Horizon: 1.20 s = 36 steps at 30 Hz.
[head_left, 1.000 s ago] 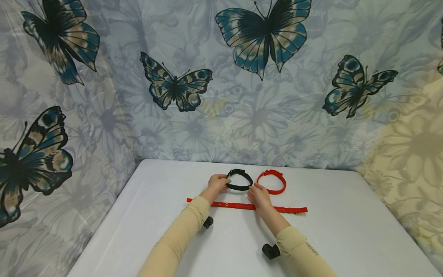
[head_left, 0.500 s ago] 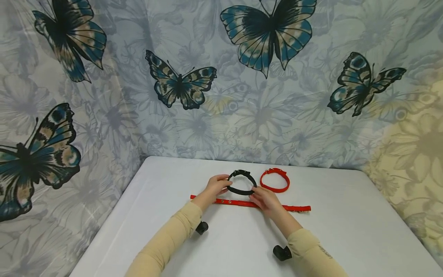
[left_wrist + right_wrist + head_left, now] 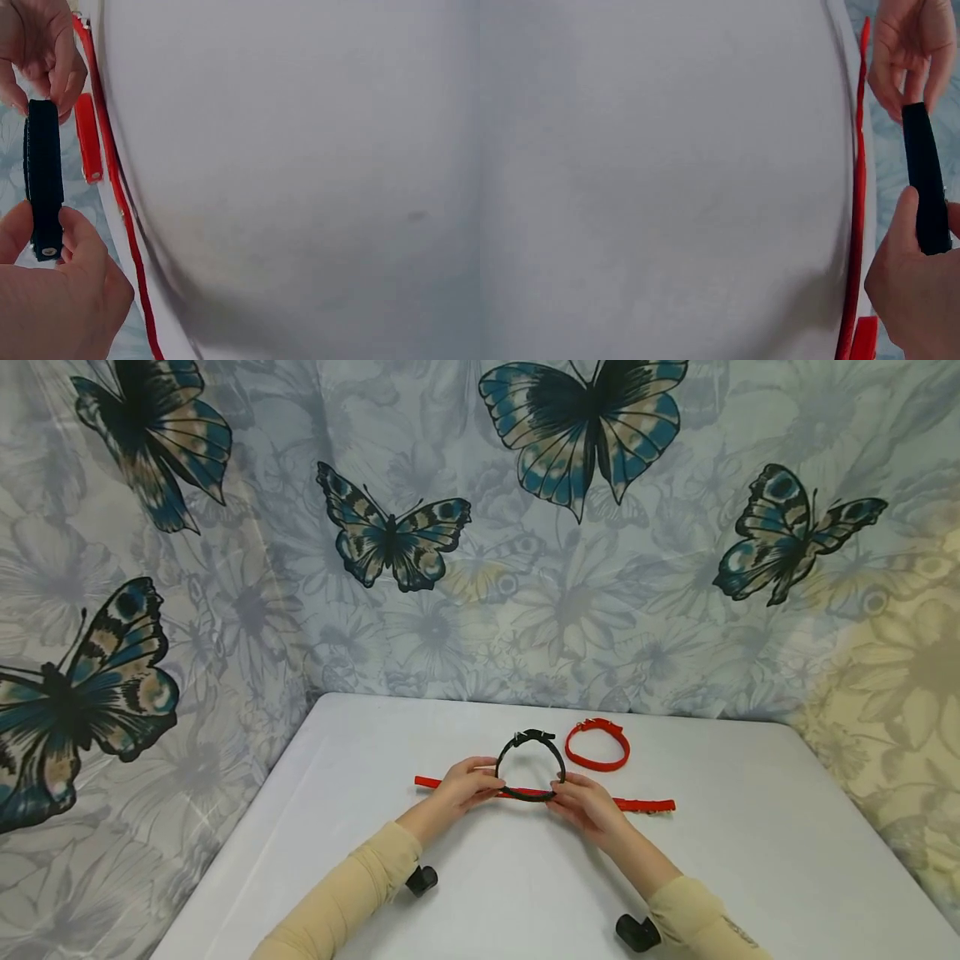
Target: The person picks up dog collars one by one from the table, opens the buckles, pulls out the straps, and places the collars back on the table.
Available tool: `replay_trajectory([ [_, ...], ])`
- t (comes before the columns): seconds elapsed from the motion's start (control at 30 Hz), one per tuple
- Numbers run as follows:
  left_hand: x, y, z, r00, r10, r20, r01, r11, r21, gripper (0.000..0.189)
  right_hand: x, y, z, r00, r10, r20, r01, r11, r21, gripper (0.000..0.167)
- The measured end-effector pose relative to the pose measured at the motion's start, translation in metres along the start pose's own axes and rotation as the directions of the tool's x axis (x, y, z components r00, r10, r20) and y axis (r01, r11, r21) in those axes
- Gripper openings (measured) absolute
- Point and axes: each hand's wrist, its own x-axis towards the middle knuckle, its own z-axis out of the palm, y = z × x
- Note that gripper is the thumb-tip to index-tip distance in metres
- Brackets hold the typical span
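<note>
Head view is showing the black loop (image 3: 534, 797) held up between two hands, crossing in front of the middle of the straight red strap (image 3: 647, 806) on the white desk (image 3: 517, 877); a red loop (image 3: 601, 767) is lying beyond the strap's right half. The left hand (image 3: 467, 785) and right hand (image 3: 588, 807) are each pinching the black band between thumb and fingers. It is probably weighing little and bending easily — springy enough to be keeping its round shape, neither slippery nor fragile. Plain band on either side is likely offering the surest hold — the buckle (image 3: 534, 736) is looking stiffer and lumpier.
</note>
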Motion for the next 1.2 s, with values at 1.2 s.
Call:
replay_trajectory([
  [1.2, -0.057, -0.028, -0.022, 0.964, 0.18, 0.195, -0.239, 0.908, 0.344, 0.04, -0.045, 0.022, -0.018, 0.987, -0.147, 0.07, 0.16, 0.791, -0.59, 0.039],
])
